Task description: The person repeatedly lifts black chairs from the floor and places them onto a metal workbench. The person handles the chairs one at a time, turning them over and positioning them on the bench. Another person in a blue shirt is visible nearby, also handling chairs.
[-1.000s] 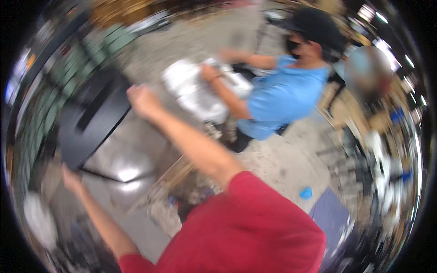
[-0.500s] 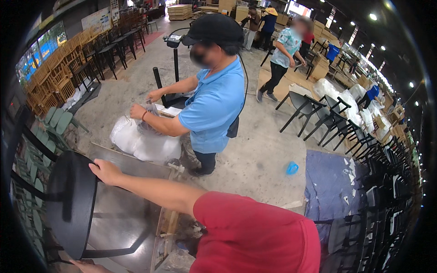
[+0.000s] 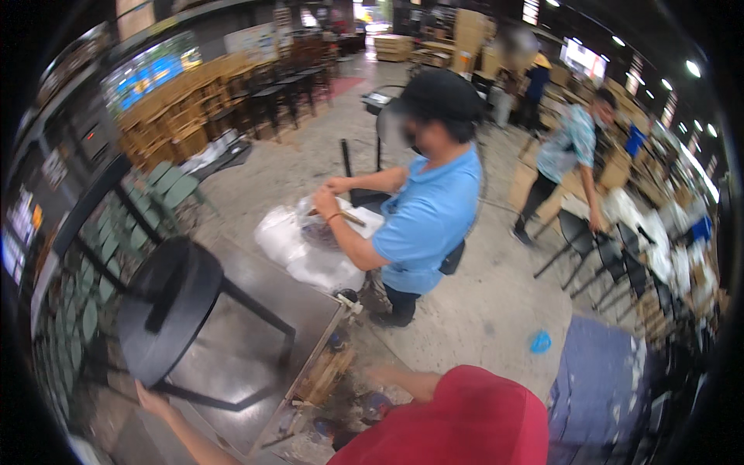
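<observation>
A black chair point(image 3: 172, 310) with a rounded seat lies tipped on a metal-topped table point(image 3: 256, 287), its legs toward the right and its backrest toward the left. My left hand point(image 3: 151, 399) grips the seat's near edge, the fingers partly hidden by it. Apart from the chair, my right hand point(image 3: 380, 377) hangs beyond the table's right edge, smeared by motion, and its fingers cannot be made out. Across the table, a co-worker point(image 3: 434, 209) in a light blue shirt and black cap handles clear plastic over a white wrapped bundle point(image 3: 291, 240).
Green chairs point(image 3: 167, 186) stand in rows at left, near stacked brown wooden frames point(image 3: 186, 116). Another person point(image 3: 570, 147) bends over black chairs point(image 3: 577, 232) at right. A blue cloth sheet point(image 3: 597, 372) and a small blue plastic bag point(image 3: 540, 341) lie on the floor.
My right hand has left the chair seat and swung right, past the table's edge. The chair's legs show more now. The person at right has bent toward the black chairs. My view has shifted.
</observation>
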The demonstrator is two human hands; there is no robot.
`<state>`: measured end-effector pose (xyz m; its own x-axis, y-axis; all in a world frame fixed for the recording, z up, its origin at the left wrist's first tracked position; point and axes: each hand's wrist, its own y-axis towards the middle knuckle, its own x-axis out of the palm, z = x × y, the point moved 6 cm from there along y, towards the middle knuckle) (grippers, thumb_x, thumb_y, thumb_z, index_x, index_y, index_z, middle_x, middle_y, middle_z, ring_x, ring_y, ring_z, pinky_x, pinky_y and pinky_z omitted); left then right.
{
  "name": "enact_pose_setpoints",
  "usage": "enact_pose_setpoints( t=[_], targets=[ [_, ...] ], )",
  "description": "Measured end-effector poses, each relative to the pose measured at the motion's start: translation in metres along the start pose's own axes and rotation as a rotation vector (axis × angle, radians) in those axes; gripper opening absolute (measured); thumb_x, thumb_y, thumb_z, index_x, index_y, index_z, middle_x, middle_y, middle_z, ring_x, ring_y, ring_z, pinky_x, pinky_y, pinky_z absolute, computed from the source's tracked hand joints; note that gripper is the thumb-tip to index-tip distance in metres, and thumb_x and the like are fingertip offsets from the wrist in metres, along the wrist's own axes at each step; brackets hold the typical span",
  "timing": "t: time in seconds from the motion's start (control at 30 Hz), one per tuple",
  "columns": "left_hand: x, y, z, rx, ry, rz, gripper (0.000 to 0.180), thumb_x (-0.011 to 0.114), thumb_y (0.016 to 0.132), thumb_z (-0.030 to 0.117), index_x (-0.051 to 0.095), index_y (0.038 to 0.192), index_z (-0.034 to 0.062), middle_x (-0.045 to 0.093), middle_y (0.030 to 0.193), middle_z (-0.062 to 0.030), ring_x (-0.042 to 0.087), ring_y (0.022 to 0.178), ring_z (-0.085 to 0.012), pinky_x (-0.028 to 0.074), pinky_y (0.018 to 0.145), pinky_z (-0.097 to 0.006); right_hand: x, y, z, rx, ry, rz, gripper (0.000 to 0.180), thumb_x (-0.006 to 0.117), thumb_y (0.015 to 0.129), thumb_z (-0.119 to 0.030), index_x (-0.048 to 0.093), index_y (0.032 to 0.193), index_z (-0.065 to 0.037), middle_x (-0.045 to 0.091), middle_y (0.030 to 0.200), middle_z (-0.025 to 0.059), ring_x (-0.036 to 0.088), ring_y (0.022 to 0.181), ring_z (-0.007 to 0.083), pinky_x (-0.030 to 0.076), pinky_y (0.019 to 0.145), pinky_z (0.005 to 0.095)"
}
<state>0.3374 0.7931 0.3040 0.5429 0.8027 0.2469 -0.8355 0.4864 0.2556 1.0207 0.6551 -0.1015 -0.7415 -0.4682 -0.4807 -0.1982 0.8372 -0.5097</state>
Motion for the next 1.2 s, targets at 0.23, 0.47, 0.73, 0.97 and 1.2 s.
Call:
enact_pose_setpoints(
  t=[0.23, 0.47, 0.73, 0.97, 1.2],
  targets=[
    [-0.043, -0.015, 0.040, -0.288, 0.203, 0.039, 0.046, 0.060, 0.089, 0.059, 0.061, 0.072, 0.0155, 0.044, 0.056, 0.0042, 0.037, 0.043, -0.0090, 0.027, 0.040, -0.028, -0.010, -0.190, 0.124, 0.442, 0.002, -0.060, 0.073, 0.040, 0.094, -0.062, 0.071, 0.101, 0.004, 0.071, 0.094, 0.0278, 0.068, 0.099, 0.0379, 0.050, 0.087, 0.0471],
    [-0.131, -0.266, -0.083, -0.259, 0.719, -0.465, 0.051, 0.048, 0.100, 0.051, 0.068, 0.106, 0.0040, 0.065, 0.080, -0.0111, 0.059, 0.064, -0.0238, 0.052, 0.063, -0.041, -0.004, -0.236, 0.132, 0.531, 0.326, 0.106, 0.048, 0.051, 0.096, -0.047, 0.068, 0.107, -0.003, 0.071, 0.082, 0.0140, 0.067, 0.074, 0.0259, 0.052, 0.067, 0.0389],
    [-0.619, -0.830, -0.028, -1.377, 0.843, 0.171, 0.053, 0.052, 0.095, 0.046, 0.060, 0.126, 0.0037, 0.069, 0.105, -0.0175, 0.065, 0.091, -0.0311, 0.051, 0.084, -0.046, 0.072, -0.191, 0.014, 0.272, -0.056, -0.173, 0.042, 0.051, 0.099, -0.044, 0.062, 0.109, -0.005, 0.070, 0.083, 0.0125, 0.064, 0.065, 0.0225, 0.049, 0.055, 0.0372],
    [-0.858, -1.049, 0.269, -1.168, 1.073, 1.454, 0.048, 0.055, 0.093, 0.045, 0.067, 0.107, 0.0010, 0.070, 0.099, -0.0211, 0.067, 0.100, -0.0390, 0.050, 0.088, -0.046, 0.182, -0.150, -0.112, 0.022, -0.384, -0.362, 0.036, 0.051, 0.101, -0.042, 0.058, 0.111, -0.007, 0.068, 0.084, 0.0111, 0.061, 0.058, 0.0195, 0.046, 0.045, 0.0357],
    [-0.881, -1.047, 0.258, -0.506, 0.401, 1.869, 0.042, 0.052, 0.100, 0.045, 0.059, 0.092, 0.0037, 0.055, 0.059, -0.0045, 0.056, 0.045, -0.0170, 0.043, 0.041, -0.033, 0.396, -0.234, -0.193, -0.128, -0.739, -0.841, 0.031, 0.052, 0.100, -0.039, 0.057, 0.105, -0.008, 0.067, 0.079, 0.0109, 0.061, 0.056, 0.0196, 0.042, 0.039, 0.0348]
  ],
)
